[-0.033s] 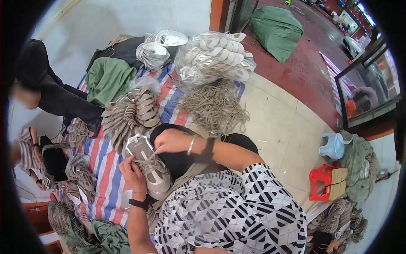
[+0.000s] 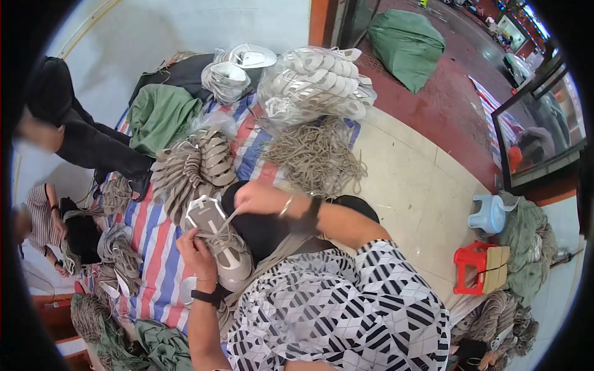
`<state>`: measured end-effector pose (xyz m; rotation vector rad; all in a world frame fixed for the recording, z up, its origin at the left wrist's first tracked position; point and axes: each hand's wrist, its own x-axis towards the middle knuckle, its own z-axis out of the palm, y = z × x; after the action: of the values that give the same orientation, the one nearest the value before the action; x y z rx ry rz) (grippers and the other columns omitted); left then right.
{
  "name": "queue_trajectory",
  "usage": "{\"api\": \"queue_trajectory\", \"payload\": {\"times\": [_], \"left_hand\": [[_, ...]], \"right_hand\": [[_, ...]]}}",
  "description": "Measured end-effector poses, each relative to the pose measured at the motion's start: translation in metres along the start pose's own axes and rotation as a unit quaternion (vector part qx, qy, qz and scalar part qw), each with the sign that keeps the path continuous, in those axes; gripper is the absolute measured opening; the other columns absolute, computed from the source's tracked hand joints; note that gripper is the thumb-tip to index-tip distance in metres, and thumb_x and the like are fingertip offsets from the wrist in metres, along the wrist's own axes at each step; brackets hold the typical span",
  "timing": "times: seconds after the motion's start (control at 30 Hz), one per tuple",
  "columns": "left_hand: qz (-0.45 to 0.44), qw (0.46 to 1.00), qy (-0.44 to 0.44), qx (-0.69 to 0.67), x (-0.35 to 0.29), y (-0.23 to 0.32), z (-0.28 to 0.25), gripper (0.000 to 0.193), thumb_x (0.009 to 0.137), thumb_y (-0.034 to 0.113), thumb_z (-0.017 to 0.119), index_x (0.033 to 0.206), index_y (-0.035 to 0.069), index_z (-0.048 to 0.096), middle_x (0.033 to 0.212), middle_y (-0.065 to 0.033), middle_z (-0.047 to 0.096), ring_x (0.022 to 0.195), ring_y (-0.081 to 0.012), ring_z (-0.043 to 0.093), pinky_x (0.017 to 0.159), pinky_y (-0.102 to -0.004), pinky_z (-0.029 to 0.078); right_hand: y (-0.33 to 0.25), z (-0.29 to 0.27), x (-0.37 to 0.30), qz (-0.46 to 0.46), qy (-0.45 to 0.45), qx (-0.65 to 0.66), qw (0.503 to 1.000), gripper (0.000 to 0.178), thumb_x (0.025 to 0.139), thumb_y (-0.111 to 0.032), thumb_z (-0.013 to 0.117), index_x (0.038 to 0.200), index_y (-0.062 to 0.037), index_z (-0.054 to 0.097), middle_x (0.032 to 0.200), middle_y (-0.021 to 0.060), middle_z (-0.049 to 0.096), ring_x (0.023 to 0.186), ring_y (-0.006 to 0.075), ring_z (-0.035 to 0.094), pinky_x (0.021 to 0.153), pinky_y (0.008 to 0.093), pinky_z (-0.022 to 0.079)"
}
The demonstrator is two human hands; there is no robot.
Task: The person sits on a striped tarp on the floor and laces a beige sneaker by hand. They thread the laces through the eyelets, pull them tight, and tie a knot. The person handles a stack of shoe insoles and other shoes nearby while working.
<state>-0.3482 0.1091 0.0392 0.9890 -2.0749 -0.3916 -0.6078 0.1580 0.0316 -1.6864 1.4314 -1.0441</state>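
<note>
A grey-beige shoe upper with white trim rests over my lap, its toe pointing toward me. My left hand grips its left edge, thumb and fingertips close to the lacing. From the middle of the upper a beige shoelace runs to my right hand. That hand is closed on the lace just right of the upper and slightly blurred. More long laces lie across my lap, beside the upper.
Ahead are stacked shoe uppers, a pile of loose laces and a clear bag of uppers on a striped sheet. Co-workers sit at left, one in black trousers. Red and blue stools stand right.
My right hand has moved a little to the right and away from me, drawing a longer stretch of lace off the upper. My left hand stays on the upper's edge.
</note>
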Motion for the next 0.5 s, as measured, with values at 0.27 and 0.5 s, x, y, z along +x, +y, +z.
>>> {"api": "queue_trajectory", "payload": {"times": [0.27,0.5], "left_hand": [[-0.015,0.999,-0.038,-0.018,-0.021,-0.011,-0.015,0.027,0.075,-0.002,0.055,0.102,0.001,0.056,0.090,-0.0148,0.053,0.088,-0.0305,0.051,0.080,-0.0386,0.042],[-0.118,0.992,-0.042,-0.023,-0.046,-0.008,-0.026,0.022,0.081,0.004,0.060,0.102,0.000,0.054,0.090,-0.0151,0.052,0.083,-0.0288,0.053,0.075,-0.0370,0.044]], "right_hand": [[0.011,-0.040,-0.027,0.056,0.001,-0.030,0.998,0.020,0.076,-0.022,0.070,0.075,-0.0024,0.068,0.068,0.0065,0.065,0.061,0.0149,0.057,0.061,0.0297,0.047],[0.040,-0.028,-0.023,0.137,0.198,-0.087,0.967,0.021,0.080,-0.020,0.066,0.089,-0.0008,0.069,0.082,0.0119,0.069,0.074,0.0237,0.065,0.069,0.0323,0.049]]}}
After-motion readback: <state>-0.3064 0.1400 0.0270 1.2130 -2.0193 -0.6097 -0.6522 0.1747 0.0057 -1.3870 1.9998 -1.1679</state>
